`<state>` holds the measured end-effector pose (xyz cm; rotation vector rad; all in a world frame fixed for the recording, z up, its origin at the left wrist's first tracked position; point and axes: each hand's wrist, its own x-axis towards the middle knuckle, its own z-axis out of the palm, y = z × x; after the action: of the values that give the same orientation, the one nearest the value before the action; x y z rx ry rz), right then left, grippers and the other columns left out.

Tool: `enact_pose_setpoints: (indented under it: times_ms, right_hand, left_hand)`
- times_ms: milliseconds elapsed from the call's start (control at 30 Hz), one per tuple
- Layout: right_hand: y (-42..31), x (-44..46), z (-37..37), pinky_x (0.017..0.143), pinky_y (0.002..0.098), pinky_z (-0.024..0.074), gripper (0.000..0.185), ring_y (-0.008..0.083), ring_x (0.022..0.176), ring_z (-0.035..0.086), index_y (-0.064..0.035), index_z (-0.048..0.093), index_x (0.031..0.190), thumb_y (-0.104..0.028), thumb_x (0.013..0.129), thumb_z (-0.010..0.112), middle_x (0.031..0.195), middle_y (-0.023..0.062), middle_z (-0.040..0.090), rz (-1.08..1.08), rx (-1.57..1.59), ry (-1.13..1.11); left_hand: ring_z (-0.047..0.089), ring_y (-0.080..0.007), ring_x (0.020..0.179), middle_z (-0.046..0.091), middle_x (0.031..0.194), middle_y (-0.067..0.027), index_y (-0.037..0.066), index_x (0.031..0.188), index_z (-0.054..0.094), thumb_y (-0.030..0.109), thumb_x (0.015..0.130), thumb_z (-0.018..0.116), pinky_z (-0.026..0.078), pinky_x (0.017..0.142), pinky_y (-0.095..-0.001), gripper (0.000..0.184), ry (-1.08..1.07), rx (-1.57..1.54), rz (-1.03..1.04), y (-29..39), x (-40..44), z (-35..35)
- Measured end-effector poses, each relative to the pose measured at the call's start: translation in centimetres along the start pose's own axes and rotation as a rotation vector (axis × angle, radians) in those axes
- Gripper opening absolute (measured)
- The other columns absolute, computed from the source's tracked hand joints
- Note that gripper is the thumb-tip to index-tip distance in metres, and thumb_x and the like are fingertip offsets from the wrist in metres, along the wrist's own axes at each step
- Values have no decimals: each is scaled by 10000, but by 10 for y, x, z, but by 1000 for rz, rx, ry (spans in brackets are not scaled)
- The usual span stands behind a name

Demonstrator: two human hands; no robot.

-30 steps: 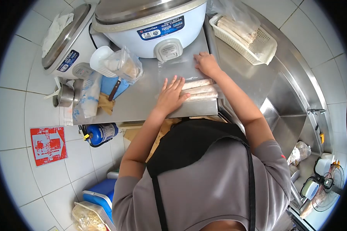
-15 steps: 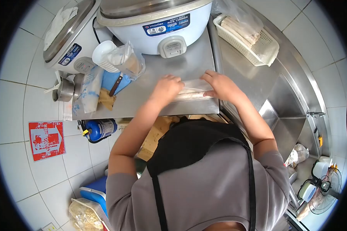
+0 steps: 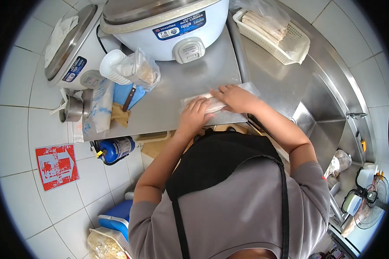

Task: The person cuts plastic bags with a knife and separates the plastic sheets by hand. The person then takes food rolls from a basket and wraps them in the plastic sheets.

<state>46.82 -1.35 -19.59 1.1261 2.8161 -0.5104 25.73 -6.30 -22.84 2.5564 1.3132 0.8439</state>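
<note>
A pale roll-shaped bundle in clear plastic (image 3: 215, 105) lies slanted on the steel counter (image 3: 160, 110), close to its front edge. My left hand (image 3: 196, 113) rests over the bundle's left end, fingers spread a little. Lying across the middle and right of it is my right hand (image 3: 235, 99), its fingers also slightly apart and pressing on top. Loose clear plastic (image 3: 250, 88) sticks out beyond my right hand. My palms hide part of the bundle.
Behind stand two rice cookers (image 3: 168, 47). To the left are cups (image 3: 112, 67), a bagged item (image 3: 138, 71), a knife (image 3: 129, 99) and a metal pot (image 3: 72, 108). A white basket (image 3: 298, 47) with wrapped rolls is back right, a sink (image 3: 322, 108) right.
Both hands have moved from folding the plastic over the rolls to lying flat on the bundle. The bundle is now wrapped and turned aslant.
</note>
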Motion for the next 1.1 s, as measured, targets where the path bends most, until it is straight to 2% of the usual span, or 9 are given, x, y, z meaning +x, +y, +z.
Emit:
enact_pose_setpoints:
  times_ms: [133, 233, 333, 467, 667, 767, 867, 967, 1100]
  right_hand:
    - [13, 4, -12, 818, 430, 458, 519, 352, 939, 595, -77, 530, 1264, -292, 810, 663, 1024, 175, 618, -73, 254, -120]
    - [18, 14, -29, 786, 420, 458, 350, 341, 878, 615, -79, 650, 1098, -312, 838, 628, 932, 160, 663, -13, 485, -267]
    - [37, 33, -30, 756, 413, 467, 277, 347, 824, 621, -74, 694, 986, -299, 843, 618, 878, 160, 674, 27, 392, -91]
    - [54, 52, -18, 717, 438, 474, 231, 346, 779, 621, -64, 697, 875, -271, 846, 600, 825, 154, 661, 192, 284, 183]
    - [49, 61, 3, 689, 442, 478, 197, 338, 742, 612, -52, 635, 785, -236, 845, 599, 777, 131, 644, 264, 138, 501]
    - [49, 57, 6, 652, 434, 481, 197, 330, 713, 611, -42, 609, 779, -228, 843, 609, 796, 122, 641, 106, 148, 769]
    - [57, 51, 1, 797, 430, 484, 303, 319, 901, 612, -39, 615, 987, -275, 802, 660, 982, 135, 635, 195, 200, 507]
    - [48, 48, -8, 999, 456, 381, 614, 311, 1143, 516, -29, 513, 1237, -331, 739, 707, 1169, 156, 573, -103, 57, 589]
    - [45, 52, 2, 1077, 484, 274, 826, 330, 1242, 430, -12, 400, 1353, -391, 690, 715, 1247, 173, 521, -158, 6, 254]
  left_hand:
    - [642, -288, 912, 677, 987, -124, 70, 984, 692, 302, 760, 723, 495, 832, -371, 324, -59, -124, -55, -6, 11, -15]
    - [658, -284, 795, 689, 902, -125, 80, 927, 717, 303, 767, 723, 508, 759, -337, 274, -244, -347, -349, -5, 33, -37]
    - [655, -281, 740, 687, 879, -120, 85, 910, 723, 286, 796, 697, 508, 693, -315, 233, -160, -461, -426, -33, 46, -23]
    - [642, -290, 681, 677, 795, -120, 90, 880, 718, 294, 811, 674, 495, 622, -340, 220, 16, -122, -326, -58, 53, -2]
    - [638, -280, 697, 676, 733, -99, 51, 820, 698, 305, 808, 676, 484, 700, -365, 255, 210, -38, -125, -60, 54, 9]
    - [635, -259, 703, 683, 758, -92, 51, 808, 703, 306, 811, 672, 463, 794, -375, 258, 203, -17, -96, -61, 55, 8]
    - [628, -246, 691, 684, 776, -84, 55, 806, 703, 302, 818, 662, 443, 851, -383, 251, 143, -31, -153, -70, 53, 19]
    - [623, -247, 659, 668, 711, -76, 53, 793, 707, 284, 834, 646, 440, 867, -396, 243, 228, -26, -65, -75, 55, 24]
    - [623, -257, 810, 662, 847, -103, 32, 971, 674, 338, 777, 690, 409, 920, -410, 362, 36, 13, -19, -69, 49, 10]
